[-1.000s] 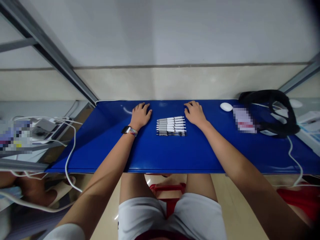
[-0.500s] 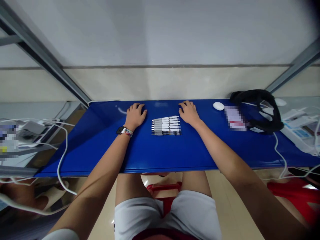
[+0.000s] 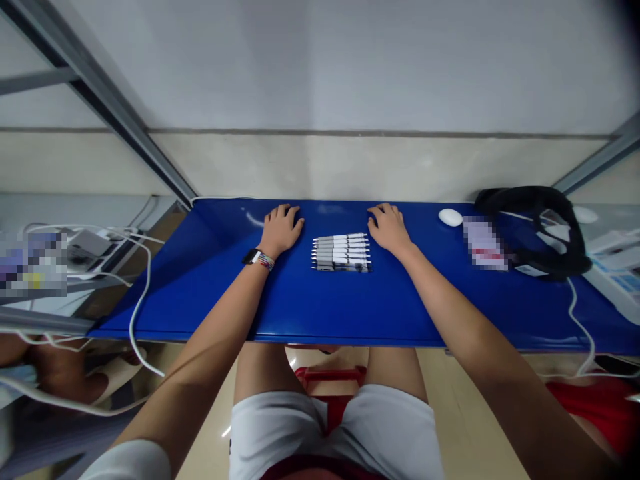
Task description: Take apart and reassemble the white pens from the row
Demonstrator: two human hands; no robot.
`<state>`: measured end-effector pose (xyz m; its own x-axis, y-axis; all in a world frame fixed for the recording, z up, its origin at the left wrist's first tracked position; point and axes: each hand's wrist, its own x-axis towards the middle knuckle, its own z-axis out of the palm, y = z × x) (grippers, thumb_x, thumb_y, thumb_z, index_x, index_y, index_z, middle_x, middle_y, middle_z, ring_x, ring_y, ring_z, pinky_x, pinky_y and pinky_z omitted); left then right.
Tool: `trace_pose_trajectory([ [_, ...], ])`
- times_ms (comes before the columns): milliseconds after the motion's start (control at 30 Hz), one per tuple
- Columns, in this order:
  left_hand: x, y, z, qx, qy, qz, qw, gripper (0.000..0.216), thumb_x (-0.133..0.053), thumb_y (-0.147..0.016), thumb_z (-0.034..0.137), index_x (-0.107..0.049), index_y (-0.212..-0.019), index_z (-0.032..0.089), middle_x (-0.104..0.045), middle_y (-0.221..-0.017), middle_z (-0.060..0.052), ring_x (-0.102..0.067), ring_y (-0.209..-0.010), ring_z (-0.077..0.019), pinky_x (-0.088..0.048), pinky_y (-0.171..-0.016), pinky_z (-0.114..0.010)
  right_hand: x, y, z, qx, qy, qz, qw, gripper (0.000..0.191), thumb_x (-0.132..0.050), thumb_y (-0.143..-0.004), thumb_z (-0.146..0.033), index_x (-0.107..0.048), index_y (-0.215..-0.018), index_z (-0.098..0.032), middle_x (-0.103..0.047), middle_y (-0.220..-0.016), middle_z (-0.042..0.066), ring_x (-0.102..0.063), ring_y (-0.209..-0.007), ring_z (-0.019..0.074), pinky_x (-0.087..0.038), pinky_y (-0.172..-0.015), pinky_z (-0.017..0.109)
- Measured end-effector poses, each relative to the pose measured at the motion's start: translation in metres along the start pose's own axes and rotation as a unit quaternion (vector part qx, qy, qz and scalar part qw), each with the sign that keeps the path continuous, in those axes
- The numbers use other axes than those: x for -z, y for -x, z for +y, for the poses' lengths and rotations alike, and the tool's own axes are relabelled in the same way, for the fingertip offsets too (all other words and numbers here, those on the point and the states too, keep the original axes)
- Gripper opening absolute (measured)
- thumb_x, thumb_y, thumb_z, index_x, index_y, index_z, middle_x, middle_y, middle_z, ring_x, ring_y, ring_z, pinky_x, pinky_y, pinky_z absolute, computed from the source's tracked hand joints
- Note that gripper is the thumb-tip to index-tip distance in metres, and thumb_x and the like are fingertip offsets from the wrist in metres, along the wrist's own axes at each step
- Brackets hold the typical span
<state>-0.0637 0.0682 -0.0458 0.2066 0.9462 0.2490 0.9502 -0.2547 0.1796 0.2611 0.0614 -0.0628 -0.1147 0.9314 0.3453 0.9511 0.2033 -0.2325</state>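
Observation:
Several white and grey pens [image 3: 342,252] lie side by side in a neat row on the blue table top [image 3: 325,307]. My left hand [image 3: 281,229] rests palm down on the table just left of the pens, fingers stretched out, holding nothing. A watch with a coloured band sits on that wrist. My right hand [image 3: 389,227] lies flat just right of the pens, fingers spread, also holding nothing. Neither hand touches the pens.
A white mouse [image 3: 451,217] sits at the back right, beside a blurred card [image 3: 483,243] and a black strap or headset [image 3: 537,230]. White cables [image 3: 137,293] hang off the left edge. Metal frame bars [image 3: 120,123] rise at both sides. A wall stands behind.
Both hands stay flat beside the pens. Only the view has shifted slightly sideways and back.

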Motion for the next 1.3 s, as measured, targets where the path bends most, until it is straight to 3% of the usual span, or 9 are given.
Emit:
trace_pose_trajectory([
  [1300, 0.0034, 0.0009, 0.0055, 0.012, 0.009, -0.016, 1.000, 0.059, -0.034, -0.107, 0.047, -0.051, -0.158, 0.022, -0.049, -0.162, -0.019, -0.045, -0.148, -0.0420, -0.036, -0.121, -0.062, 0.0024, -0.0022, -0.0033, -0.009, -0.011, 0.002, 1.000, 0.044, -0.047, -0.101, -0.026, -0.070, -0.137, -0.014, -0.062, -0.140, 0.023, -0.052, -0.128, 0.0425, -0.043, -0.107, 0.058],
])
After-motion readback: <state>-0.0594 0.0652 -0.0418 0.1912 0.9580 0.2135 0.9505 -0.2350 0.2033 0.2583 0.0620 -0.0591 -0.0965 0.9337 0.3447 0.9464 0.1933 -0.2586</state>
